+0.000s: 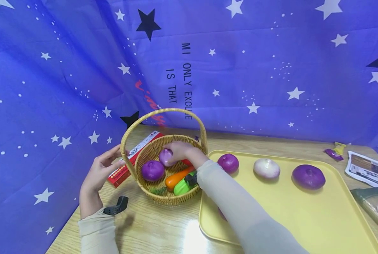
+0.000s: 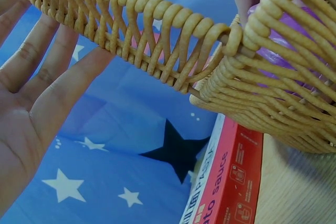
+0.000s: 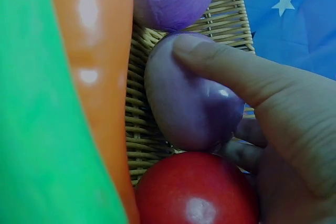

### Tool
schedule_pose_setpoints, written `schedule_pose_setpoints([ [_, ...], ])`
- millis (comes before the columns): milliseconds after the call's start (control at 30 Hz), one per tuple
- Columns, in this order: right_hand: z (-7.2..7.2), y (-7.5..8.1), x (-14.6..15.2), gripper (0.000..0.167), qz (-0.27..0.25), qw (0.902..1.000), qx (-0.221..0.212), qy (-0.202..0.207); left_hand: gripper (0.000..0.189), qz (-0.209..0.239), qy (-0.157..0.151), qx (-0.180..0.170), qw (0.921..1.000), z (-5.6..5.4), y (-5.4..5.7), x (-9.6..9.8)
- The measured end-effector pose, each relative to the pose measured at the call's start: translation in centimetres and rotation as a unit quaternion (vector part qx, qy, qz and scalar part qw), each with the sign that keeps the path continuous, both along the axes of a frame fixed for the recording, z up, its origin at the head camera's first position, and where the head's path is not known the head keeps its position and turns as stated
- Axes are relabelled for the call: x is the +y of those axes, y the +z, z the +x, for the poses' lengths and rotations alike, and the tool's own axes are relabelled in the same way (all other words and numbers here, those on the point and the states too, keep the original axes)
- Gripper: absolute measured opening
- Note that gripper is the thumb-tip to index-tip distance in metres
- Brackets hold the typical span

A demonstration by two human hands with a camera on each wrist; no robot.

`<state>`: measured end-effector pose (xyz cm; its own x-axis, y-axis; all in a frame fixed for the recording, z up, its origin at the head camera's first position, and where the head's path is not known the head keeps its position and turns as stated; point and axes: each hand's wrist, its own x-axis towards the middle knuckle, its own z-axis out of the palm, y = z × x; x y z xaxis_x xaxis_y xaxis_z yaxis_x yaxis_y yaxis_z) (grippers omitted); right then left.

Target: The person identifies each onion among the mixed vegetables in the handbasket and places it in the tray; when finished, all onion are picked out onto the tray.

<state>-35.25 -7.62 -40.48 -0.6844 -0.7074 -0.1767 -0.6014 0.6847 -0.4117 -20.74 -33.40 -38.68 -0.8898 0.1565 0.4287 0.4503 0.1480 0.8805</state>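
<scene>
A wicker basket [image 1: 173, 201] with a tall arched handle stands on the table. My right hand [image 1: 179, 150] reaches inside it and grips a light purple onion [image 3: 189, 98], thumb across its near side. A darker purple onion [image 1: 153, 170] lies beside it in the basket. Also inside are an orange carrot [image 1: 176, 179], a bright green vegetable [image 1: 183, 187] and a round red vegetable [image 3: 199, 190]. My left hand [image 1: 101, 171] touches the left side of the basket's handle [image 2: 131, 22], its fingers fairly straight and spread.
A red pasta sauce box [image 1: 122, 174] lies left of the basket. At right, a yellow tray [image 1: 287, 215] bears purple onions [image 1: 308, 177] and a whitish onion [image 1: 267, 168]. Small wrappers [image 1: 334, 153] and packets [image 1: 366, 169] lie beyond it. A blue starred cloth [image 1: 239, 70] hangs behind.
</scene>
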Motion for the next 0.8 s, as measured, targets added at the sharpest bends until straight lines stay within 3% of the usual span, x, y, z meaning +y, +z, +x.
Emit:
schedule_pose_setpoints([
  [167, -0.41, -0.43, -0.1, 0.065, -0.01, 0.9999, 0.002, 0.013, 0.049, -0.005, 0.002, -0.003, 1.0, 0.08, 0.08, 0.05],
  [400, -0.39, -0.58, 0.06, 0.076, 0.007, 0.9996, 0.01, 0.025, 0.05, -0.002, 0.002, 0.001, 1.0, 0.17, 0.1, 0.16],
  [667, -0.67, -0.82, 0.3, 0.074, -0.047, 0.9988, 0.002, 0.017, 0.049, -0.006, 0.002, -0.001, 1.0, 0.16, 0.05, 0.11],
  [800, -0.91, -0.55, 0.67, 0.076, -0.103, 0.9944, -0.019, 0.008, 0.049, -0.007, 0.001, -0.003, 1.0, 0.15, 0.06, 0.09],
])
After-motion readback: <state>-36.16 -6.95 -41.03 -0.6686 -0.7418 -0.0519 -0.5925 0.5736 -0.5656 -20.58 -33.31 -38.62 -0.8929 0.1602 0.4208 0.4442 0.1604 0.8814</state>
